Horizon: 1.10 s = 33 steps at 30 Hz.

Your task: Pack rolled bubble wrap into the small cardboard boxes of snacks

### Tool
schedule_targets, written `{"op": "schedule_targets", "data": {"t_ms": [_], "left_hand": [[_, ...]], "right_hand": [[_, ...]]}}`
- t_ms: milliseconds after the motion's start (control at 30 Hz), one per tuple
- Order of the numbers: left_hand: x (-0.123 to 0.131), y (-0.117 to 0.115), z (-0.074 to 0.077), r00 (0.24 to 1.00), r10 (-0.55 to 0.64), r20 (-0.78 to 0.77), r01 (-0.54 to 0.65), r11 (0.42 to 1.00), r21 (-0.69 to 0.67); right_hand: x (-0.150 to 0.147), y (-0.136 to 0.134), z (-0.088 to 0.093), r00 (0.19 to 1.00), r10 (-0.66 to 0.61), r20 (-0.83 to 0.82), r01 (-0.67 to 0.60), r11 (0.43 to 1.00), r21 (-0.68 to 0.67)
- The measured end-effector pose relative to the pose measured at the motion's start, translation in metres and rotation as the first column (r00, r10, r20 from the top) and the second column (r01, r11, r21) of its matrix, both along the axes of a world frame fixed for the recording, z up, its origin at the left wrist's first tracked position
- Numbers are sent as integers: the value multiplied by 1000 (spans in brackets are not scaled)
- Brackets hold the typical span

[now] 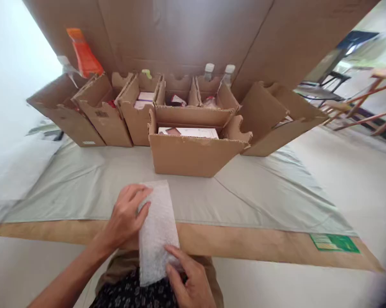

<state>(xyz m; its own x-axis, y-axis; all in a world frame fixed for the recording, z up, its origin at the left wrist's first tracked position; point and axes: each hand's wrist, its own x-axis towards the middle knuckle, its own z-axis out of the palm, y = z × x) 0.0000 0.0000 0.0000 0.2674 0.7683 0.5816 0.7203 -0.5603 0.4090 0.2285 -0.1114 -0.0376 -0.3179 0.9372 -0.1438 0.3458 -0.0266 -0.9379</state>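
A white bubble-wrap sheet or pouch (156,229) lies lengthwise at the near edge of the table. My left hand (126,216) rests on its left side with fingers curled over the top edge, gripping it. At the lower end, my right hand (189,278) pinches the wrap between thumb and fingers. Just beyond stands an open cardboard box (193,152) with flat white and dark packets inside.
A grey-green cloth (260,192) covers the cardboard tabletop. A row of open cardboard boxes (116,111) holds small items at the back, with an orange packet (83,53) and bottles (218,72) behind. A green label (335,242) lies at the right. Chairs stand far right.
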Motion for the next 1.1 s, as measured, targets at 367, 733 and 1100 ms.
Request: {"op": "schedule_targets", "data": {"t_ms": [367,733,1100], "left_hand": [[-5,-125,-31,974,-182,-134,168,979,-114],[13,-96,-17,935,232,270,-98,897,-431],[16,-84,-18,960,213,181,-136,921,-365]], "right_hand": [[-2,11,15,956,-208,-208,74,854,-515],[34,34,48,994,-100,48,89,976,197],[2,59,27,852,69,519,-442,625,643]]}}
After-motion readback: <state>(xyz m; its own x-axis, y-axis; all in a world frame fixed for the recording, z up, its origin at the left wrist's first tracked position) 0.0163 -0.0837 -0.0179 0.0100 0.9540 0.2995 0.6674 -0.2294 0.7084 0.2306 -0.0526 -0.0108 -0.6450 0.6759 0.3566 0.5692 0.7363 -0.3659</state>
